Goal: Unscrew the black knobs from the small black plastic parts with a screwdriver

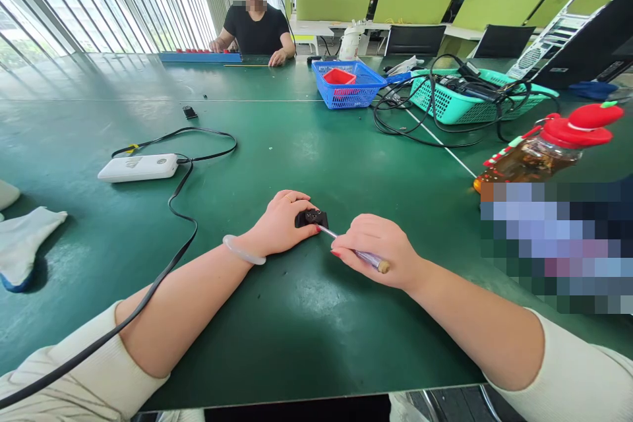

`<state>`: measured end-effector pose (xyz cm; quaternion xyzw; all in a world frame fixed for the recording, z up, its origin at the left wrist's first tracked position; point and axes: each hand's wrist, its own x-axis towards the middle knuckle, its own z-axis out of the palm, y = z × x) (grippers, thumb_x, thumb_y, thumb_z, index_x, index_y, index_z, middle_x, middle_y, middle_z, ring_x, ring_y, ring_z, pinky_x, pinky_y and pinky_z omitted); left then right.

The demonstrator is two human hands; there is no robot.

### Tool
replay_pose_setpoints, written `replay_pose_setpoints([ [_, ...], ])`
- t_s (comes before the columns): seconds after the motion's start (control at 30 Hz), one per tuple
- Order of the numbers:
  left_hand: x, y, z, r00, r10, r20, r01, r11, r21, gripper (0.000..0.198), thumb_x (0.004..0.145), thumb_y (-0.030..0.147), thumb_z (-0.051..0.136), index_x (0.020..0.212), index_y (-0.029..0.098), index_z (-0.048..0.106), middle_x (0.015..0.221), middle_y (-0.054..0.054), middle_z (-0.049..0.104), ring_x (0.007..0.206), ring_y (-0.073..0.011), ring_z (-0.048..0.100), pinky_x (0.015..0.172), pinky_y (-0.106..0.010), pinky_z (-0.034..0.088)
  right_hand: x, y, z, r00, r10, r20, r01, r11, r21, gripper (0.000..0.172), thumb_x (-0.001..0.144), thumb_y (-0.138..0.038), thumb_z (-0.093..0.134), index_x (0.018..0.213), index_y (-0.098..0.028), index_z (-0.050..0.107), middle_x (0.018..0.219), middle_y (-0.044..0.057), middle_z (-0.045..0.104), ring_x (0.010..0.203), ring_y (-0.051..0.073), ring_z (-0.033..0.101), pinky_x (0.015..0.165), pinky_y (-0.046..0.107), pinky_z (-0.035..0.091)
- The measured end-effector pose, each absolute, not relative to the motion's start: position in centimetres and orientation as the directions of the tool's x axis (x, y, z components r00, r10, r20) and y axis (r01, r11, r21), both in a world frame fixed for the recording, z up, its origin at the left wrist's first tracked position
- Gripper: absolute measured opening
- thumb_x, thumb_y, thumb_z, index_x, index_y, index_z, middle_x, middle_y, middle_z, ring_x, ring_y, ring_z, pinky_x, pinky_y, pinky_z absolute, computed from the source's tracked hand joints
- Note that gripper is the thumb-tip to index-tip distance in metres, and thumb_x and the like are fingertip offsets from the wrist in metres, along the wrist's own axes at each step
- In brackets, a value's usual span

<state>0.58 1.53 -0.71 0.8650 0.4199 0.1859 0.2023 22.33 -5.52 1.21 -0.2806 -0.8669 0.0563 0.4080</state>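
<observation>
On the green table [316,316], a small black block-like part [316,216] sits in front of me. My left hand [284,221] is closed around its left side, thumb along the near edge, holding it against the tabletop. From the right, my right hand [378,247] grips a screwdriver [368,258] with a translucent purplish handle and a tan end. Its thin metal shaft slants up and left, and the tip meets the black part close to my left thumb. The exact contact point is too small to make out.
A white power bank [141,168] with a black cable [185,211] lies left; the cable crosses my left forearm. Beyond are a blue basket [346,95], a teal basket [440,105] of cables, and a tilted red-lidded bottle [534,151]. A person [257,26] sits across.
</observation>
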Motion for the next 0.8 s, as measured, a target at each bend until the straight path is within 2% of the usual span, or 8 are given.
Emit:
replay_pose_setpoints([
  [0.17,0.56,1.57,-0.77,0.576,0.804,0.15,0.658,-0.564,0.499,0.036,0.083,0.05,0.066,0.107,0.024,0.071,0.133,-0.009,0.06,0.132,-0.0319,0.044,0.115,-0.052,0.036,22.28,-5.51,1.41,-0.554,0.486,0.677,0.465,0.854,-0.233,0.013,0.092,-0.02,0.06,0.081,-0.024,0.066,0.06,-0.002,0.061,0.055,0.012,0.05,0.059,0.028,0.043],
  [0.4,0.54,1.6,-0.89,0.57,0.807,0.158,0.658,-0.562,0.501,0.036,0.082,0.05,0.066,0.106,0.023,0.071,0.133,-0.009,0.06,0.133,-0.0325,0.044,0.115,-0.053,0.036,22.28,-5.57,1.31,-0.59,0.475,0.653,0.474,0.858,-0.196,0.012,0.092,-0.02,0.06,0.082,-0.024,0.066,0.061,-0.002,0.059,0.056,0.013,0.049,0.059,0.029,0.041],
  [0.6,0.56,1.59,-0.78,0.573,0.806,0.15,0.657,-0.561,0.503,0.039,0.082,0.05,0.067,0.107,0.021,0.071,0.134,-0.01,0.06,0.133,-0.0326,0.044,0.116,-0.052,0.036,22.48,-5.41,1.31,-0.516,0.54,0.665,0.539,0.808,-0.238,0.014,0.092,-0.021,0.059,0.081,-0.024,0.067,0.064,0.0,0.064,0.058,0.014,0.053,0.062,0.03,0.044],
  [0.8,0.61,1.48,-0.48,0.581,0.802,0.136,0.658,-0.562,0.502,0.037,0.083,0.049,0.066,0.11,0.024,0.071,0.133,-0.01,0.06,0.133,-0.0318,0.044,0.117,-0.052,0.034,22.53,-5.45,1.5,-0.419,0.54,0.73,0.542,0.794,-0.276,0.015,0.091,-0.019,0.057,0.081,-0.024,0.067,0.062,0.0,0.065,0.057,0.014,0.054,0.059,0.029,0.044],
])
